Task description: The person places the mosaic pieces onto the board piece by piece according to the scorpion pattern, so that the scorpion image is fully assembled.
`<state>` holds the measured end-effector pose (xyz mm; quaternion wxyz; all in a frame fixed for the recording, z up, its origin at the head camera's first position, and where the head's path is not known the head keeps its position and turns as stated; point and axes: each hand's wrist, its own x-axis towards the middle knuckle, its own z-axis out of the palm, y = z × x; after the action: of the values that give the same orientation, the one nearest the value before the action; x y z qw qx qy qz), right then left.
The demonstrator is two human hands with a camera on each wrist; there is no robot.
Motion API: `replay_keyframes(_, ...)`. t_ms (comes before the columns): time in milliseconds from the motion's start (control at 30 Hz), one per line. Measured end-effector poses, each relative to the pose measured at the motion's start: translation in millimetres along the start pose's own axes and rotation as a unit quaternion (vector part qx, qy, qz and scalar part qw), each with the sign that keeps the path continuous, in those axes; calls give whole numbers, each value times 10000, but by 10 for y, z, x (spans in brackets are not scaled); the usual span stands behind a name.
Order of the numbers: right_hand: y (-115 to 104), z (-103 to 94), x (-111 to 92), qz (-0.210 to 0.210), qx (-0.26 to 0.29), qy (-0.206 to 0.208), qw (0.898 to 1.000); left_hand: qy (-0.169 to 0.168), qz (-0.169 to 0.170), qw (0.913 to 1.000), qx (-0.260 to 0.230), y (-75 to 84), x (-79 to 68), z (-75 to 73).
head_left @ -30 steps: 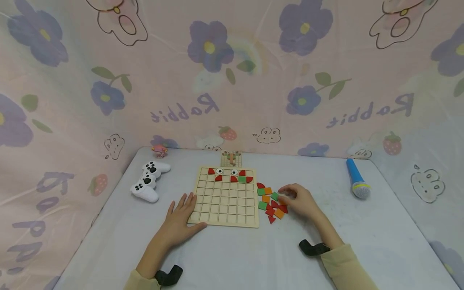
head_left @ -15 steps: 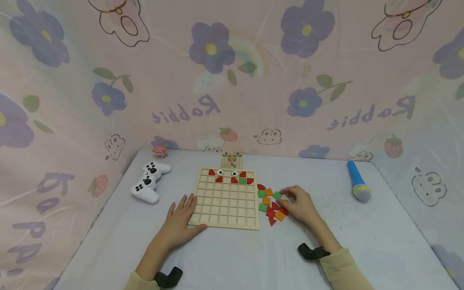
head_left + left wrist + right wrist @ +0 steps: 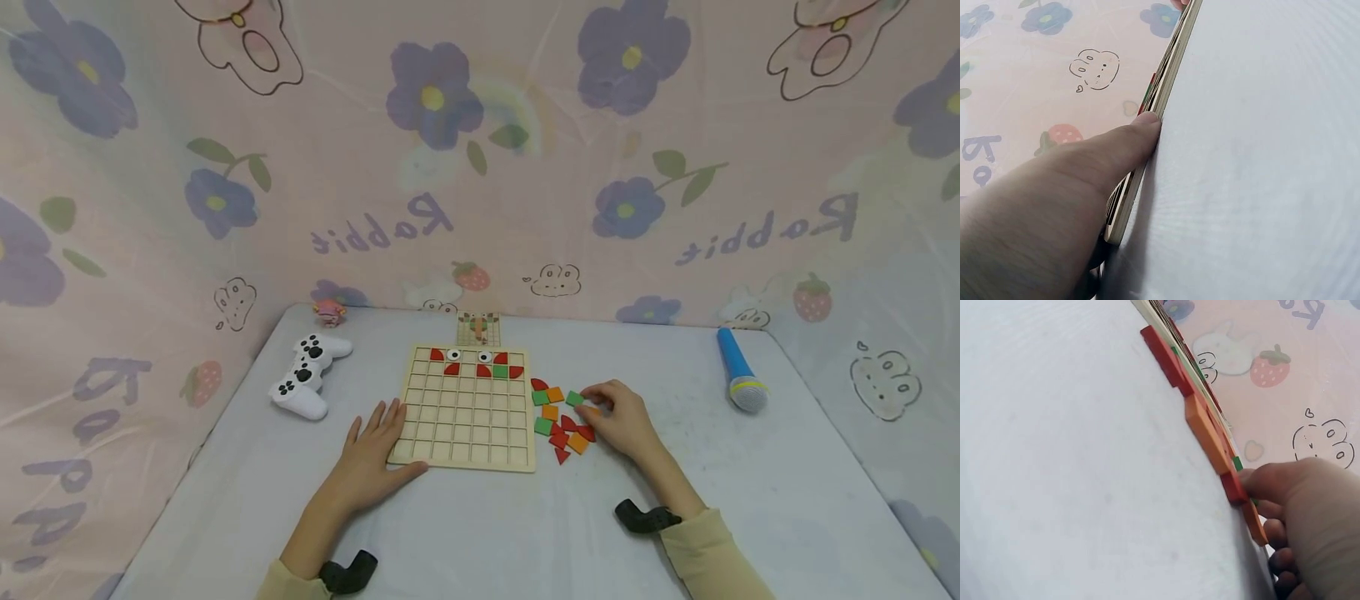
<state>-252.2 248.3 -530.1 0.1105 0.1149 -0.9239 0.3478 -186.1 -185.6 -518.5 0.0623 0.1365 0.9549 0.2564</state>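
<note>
The left hand [image 3: 372, 457] lies with spread fingers on the lower left corner of a wooden grid board [image 3: 468, 429]. Its thumb [image 3: 1142, 128] rests on the board's near edge in the left wrist view. Red and green tiles and two eye tiles fill some squares of the board's far rows. At the loose tiles on the right, the right hand [image 3: 618, 417] has bent fingers, with thumb and index fingertips at a green square tile [image 3: 574, 398]; I cannot tell whether they pinch it. An orange tile [image 3: 1255, 524] lies partly hidden under this hand.
Several loose red, orange and green tiles [image 3: 550, 412] lie beside the board's right edge. Behind it stands a small pattern card [image 3: 478, 328]. A white game controller [image 3: 309, 375] and a pink figurine [image 3: 329, 312] are at left, a blue toy microphone [image 3: 741, 371] at right.
The right hand has shifted slightly right, and the green tile at its fingertips has moved a little away and to the right. The left hand and board have stayed put.
</note>
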Motion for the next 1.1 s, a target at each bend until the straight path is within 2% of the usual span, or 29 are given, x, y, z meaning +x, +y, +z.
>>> replay_keyframes(233, -10, -21, 12, 134, 37, -84, 9999, -35, 15, 10000, 39, -13, 9, -10)
replay_keyframes(500, -129, -172, 51, 534, 78, -185, 9984, 3, 27, 10000, 20, -14, 11, -3)
replay_keyframes(667, -247, -220, 111, 450, 173, -289, 9984, 126, 63, 9999, -1, -19, -2, 6)
replay_keyframes(833, -399, -147, 220, 331, 230, -324, 9987, 103, 21, 9999, -13, -25, -1, 17)
replay_keyframes(1100, -742, 107, 439, 221, 439, -444, 9978, -23, -42, 10000, -11, -34, 16, 28)
